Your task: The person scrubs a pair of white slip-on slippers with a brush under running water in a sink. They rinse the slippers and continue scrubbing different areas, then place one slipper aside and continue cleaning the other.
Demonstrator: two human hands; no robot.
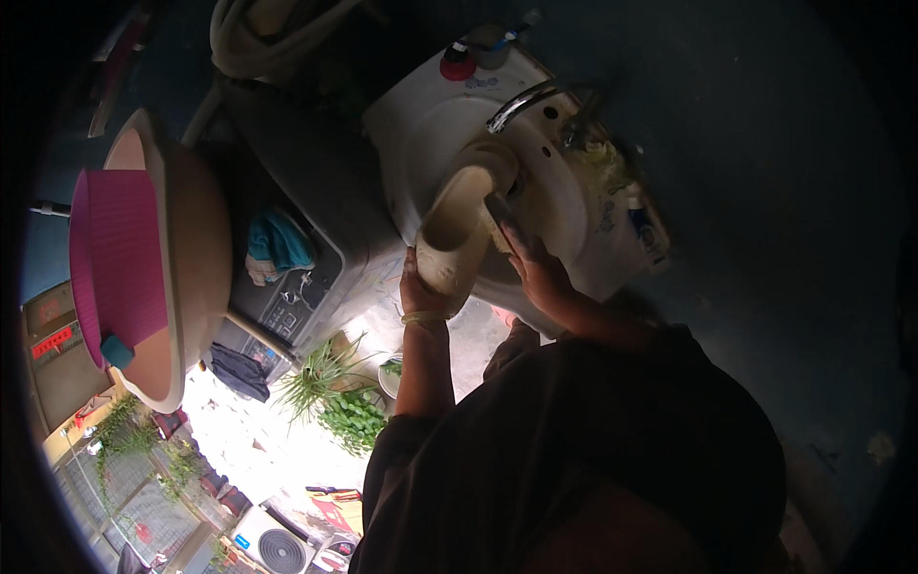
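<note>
A beige slip-on shoe is tilted over a white ceramic washbasin, its foot opening facing up. Its rounded toe part is gripped by my left hand, which wears a pale bracelet at the wrist. My right hand is closed around a scrubbing brush with a dark back and pale bristles. The bristles are against or very close to the shoe's right side; contact is hard to tell. Behind the shoe, a second pale rounded object rests in the bowl, partly hidden and possibly another shoe.
A chrome faucet arches over the basin. A red-based container and a tube stand on its rim. To the left are a dark washing machine with a teal cloth, a large tilted basin and potted plants.
</note>
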